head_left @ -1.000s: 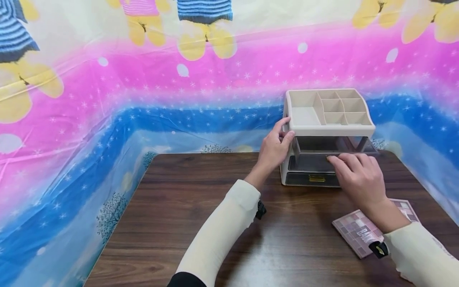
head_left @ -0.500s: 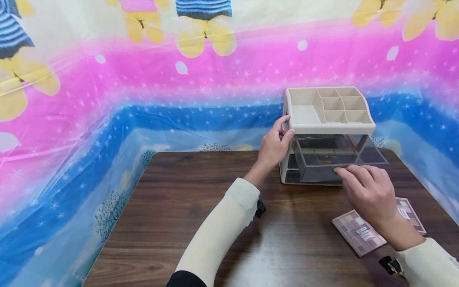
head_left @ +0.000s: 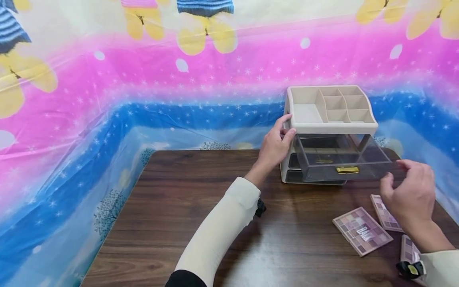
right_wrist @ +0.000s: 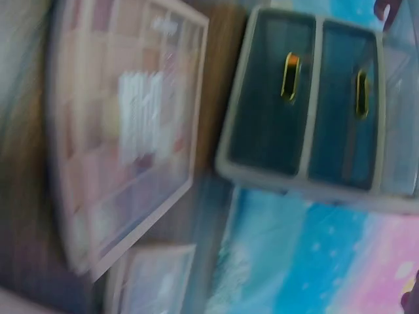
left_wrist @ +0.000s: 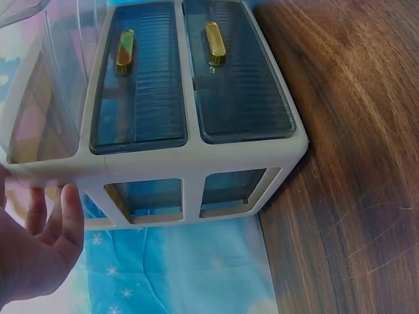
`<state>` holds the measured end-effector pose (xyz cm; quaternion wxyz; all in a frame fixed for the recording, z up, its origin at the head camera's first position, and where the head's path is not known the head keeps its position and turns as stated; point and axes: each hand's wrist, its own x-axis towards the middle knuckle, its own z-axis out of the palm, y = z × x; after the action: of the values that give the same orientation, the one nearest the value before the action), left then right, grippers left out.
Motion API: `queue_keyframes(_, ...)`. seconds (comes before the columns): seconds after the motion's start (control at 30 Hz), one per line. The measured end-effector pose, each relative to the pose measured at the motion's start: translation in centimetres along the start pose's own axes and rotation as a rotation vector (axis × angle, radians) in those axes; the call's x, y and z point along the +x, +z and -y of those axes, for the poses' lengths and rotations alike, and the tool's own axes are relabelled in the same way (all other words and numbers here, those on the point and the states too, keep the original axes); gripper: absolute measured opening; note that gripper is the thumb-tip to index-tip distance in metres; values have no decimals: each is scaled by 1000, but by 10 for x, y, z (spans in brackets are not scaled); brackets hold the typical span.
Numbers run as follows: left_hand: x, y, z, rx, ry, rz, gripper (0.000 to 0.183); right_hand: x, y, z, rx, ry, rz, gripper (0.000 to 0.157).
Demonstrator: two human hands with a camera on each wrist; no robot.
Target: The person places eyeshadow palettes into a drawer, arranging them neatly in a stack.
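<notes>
Loosely bent, fingers of right hand [head_left: 412, 195] hold nothing, just right of pulled-out clear drawer [head_left: 322, 174]; fully visible eyeshadow palette [head_left: 363, 232] below left, lower right of frame, long axis slanting upper-left to lower-right. Left hand [head_left: 274, 148], farther off, grips organizer [head_left: 333, 128] by its left side.

- A printed cloth [head_left: 229, 89] is hanging behind the wooden table [head_left: 161, 223], and it is going around the left and right sides like a wall.
- From top downward, its colours are changing from cream to pink, then to strong blue and pale blue.
- Yellow rounded shapes [head_left: 191, 36] are showing near the top, white snowflakes [head_left: 247, 71] are dotting the middle, and dark trees [head_left: 111, 213] are standing lower.
- Creases are crossing the cloth at left.
- The tabletop is showing dark brown grain, and a whitish shine [head_left: 267, 241] is lying toward the front.
</notes>
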<state>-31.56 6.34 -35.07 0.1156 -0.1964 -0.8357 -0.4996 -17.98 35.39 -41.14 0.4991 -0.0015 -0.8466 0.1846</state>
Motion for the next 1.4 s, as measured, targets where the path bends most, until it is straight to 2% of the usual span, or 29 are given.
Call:
queue_keyframes(0.07,1,-1,-1,2,3,-1,48,-2,-4,-11,-65,110,101,50)
queue_keyframes(0.13,1,-2,-1,1,4,-5,48,-3,-6,-23,-140,223,244,57)
queue_keyframes(0.2,1,-2,-1,-4,1,-8,48,-6,-6,-37,-219,319,422,67)
queue_keyframes(0.3,0,-1,-1,-5,-3,-12,48,-14,-4,-59,-327,471,755,91)
queue_keyframes(0.4,-1,1,-1,-3,-2,-11,48,-27,0,-76,-365,543,1048,105)
queue_keyframes(0.43,-2,1,0,-1,-2,-9,48,-30,2,-80,-378,558,1119,107)
queue_keyframes(0.5,-2,2,0,1,0,-7,48,-35,6,-84,-381,560,1205,110)
queue_keyframes(0.63,-3,1,0,5,4,-10,48,-36,12,-83,-413,609,1227,109)
queue_keyframes(0.83,-3,0,-1,14,1,-14,48,-33,18,-79,-469,713,1246,115)
queue_keyframes(1.03,-3,2,0,19,11,-9,48,-32,14,-88,-427,721,1197,115)
queue_keyframes(1.13,-4,4,1,22,13,-5,48,-28,5,-93,-381,670,1124,113)
queue_keyframes(1.33,-3,2,0,18,15,-23,47,0,-17,-94,-268,431,884,97)
queue_keyframes(1.4,-3,1,0,20,17,-25,47,11,-24,-89,-227,374,838,95)
